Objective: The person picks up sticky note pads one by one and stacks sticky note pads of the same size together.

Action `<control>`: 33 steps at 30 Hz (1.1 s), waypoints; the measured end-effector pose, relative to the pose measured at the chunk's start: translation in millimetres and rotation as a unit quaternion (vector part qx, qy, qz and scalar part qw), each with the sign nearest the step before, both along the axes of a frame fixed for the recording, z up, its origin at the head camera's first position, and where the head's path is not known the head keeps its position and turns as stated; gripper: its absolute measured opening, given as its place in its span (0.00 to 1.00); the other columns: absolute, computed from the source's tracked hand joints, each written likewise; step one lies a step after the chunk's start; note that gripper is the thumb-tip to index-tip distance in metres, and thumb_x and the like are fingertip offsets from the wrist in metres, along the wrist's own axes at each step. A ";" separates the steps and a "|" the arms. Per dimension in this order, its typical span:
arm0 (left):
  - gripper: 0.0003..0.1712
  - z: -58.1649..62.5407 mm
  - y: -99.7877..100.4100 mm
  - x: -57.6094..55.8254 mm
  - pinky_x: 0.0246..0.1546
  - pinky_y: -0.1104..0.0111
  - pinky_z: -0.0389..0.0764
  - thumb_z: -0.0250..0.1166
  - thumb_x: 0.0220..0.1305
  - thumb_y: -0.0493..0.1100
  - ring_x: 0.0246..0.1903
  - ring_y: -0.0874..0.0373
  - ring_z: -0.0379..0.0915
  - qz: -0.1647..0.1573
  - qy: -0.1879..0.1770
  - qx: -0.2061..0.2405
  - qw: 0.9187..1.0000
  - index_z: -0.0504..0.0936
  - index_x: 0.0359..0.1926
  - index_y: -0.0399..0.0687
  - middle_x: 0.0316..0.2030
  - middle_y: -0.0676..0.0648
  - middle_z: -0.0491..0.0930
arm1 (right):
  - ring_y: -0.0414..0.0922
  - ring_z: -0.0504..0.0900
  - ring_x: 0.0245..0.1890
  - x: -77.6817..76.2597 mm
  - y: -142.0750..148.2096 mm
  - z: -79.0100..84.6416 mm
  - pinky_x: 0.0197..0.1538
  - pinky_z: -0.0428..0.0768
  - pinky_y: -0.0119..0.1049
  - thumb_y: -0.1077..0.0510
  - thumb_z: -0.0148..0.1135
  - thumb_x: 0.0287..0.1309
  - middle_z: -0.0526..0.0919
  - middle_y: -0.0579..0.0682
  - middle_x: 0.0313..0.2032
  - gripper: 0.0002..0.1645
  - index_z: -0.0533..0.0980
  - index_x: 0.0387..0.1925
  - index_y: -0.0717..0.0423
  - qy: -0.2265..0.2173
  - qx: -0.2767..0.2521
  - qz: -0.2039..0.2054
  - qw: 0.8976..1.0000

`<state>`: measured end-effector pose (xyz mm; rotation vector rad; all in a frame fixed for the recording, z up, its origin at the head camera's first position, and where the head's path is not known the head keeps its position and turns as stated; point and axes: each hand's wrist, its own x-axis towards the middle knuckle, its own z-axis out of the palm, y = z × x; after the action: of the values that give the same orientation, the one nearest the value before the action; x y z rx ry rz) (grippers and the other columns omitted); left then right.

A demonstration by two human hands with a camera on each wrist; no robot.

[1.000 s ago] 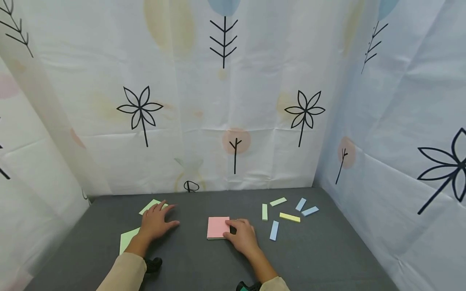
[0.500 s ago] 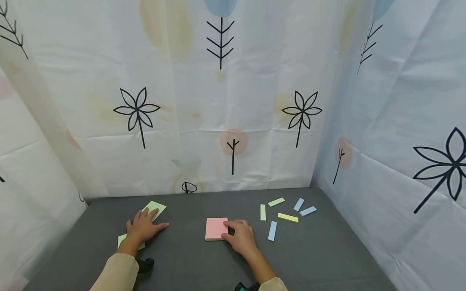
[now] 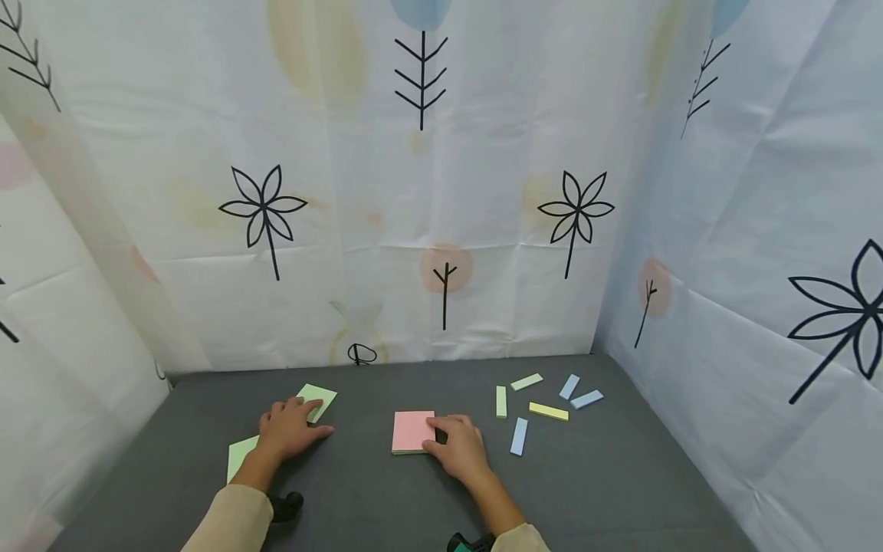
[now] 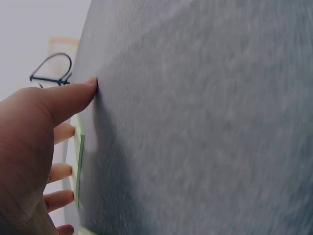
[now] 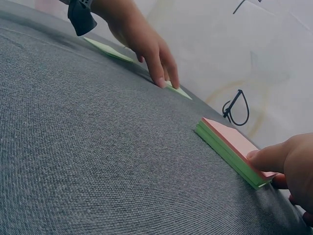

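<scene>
My left hand (image 3: 285, 431) reaches over a pale green square note (image 3: 320, 395), fingers extended and touching it; the thumb points out to the right. In the left wrist view the fingertips (image 4: 61, 171) lie along the note's edge. Another green square note (image 3: 240, 455) lies nearer, partly covered by my left wrist. At the middle, a stack of square notes (image 3: 411, 431), pink on top and green beneath, rests on the table. My right hand (image 3: 459, 451) holds it at its right edge; in the right wrist view the thumb (image 5: 268, 157) presses the top and another finger is at the side.
Right of the stack lie several small paper strips: green strips (image 3: 501, 402), a yellow strip (image 3: 549, 412) and blue strips (image 3: 519, 437). The grey table (image 3: 359, 498) ends at a patterned white curtain (image 3: 372, 307) behind and at both sides.
My left hand first shifted left and nearer, then back right and slightly away. The far green note has slid to the right under its fingers. The right hand and the stack stay in place.
</scene>
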<state>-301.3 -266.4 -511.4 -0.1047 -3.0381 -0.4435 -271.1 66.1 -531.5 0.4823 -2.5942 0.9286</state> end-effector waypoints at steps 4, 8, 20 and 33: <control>0.37 -1.9 8.2 -0.1 0.51 0.32 0.57 0.67 0.55 0.63 0.57 0.29 0.60 -0.011 0.013 -0.003 1.000 0.78 0.61 0.49 0.58 0.32 0.69 | 0.54 0.75 0.52 -0.6 0.3 0.3 0.50 0.69 0.54 0.51 0.72 0.51 0.84 0.52 0.45 0.23 0.83 0.50 0.54 -0.007 -0.002 -0.001 1.000; 0.35 -4.3 15.0 1.4 0.49 0.33 0.60 0.69 0.54 0.63 0.54 0.32 0.62 -0.020 0.029 -0.006 0.999 0.80 0.58 0.51 0.55 0.35 0.71 | 0.54 0.74 0.54 -3.1 -0.1 -0.9 0.53 0.68 0.56 0.52 0.73 0.51 0.84 0.52 0.47 0.24 0.83 0.51 0.53 -0.037 -0.002 -0.003 0.999; 0.26 -5.2 40.9 14.5 0.46 0.38 0.67 0.72 0.52 0.58 0.47 0.39 0.67 -0.048 0.078 -0.006 0.996 0.84 0.52 0.56 0.48 0.41 0.74 | 0.54 0.73 0.56 -2.9 0.1 -0.6 0.55 0.67 0.56 0.51 0.73 0.52 0.84 0.51 0.48 0.24 0.83 0.52 0.52 -0.048 -0.008 -0.002 0.999; 0.16 -13.4 57.9 17.8 0.40 0.51 0.70 0.73 0.54 0.49 0.38 0.47 0.67 -0.056 0.112 0.011 0.992 0.88 0.46 0.56 0.41 0.46 0.76 | 0.54 0.74 0.56 -2.9 1.9 -1.1 0.55 0.67 0.56 0.51 0.73 0.51 0.84 0.50 0.48 0.25 0.83 0.52 0.52 -0.049 -0.012 0.000 0.999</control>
<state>-283.5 -208.5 -524.8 -0.3038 -2.8161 -0.4395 -274.0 68.0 -532.7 0.4407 -2.6665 1.0055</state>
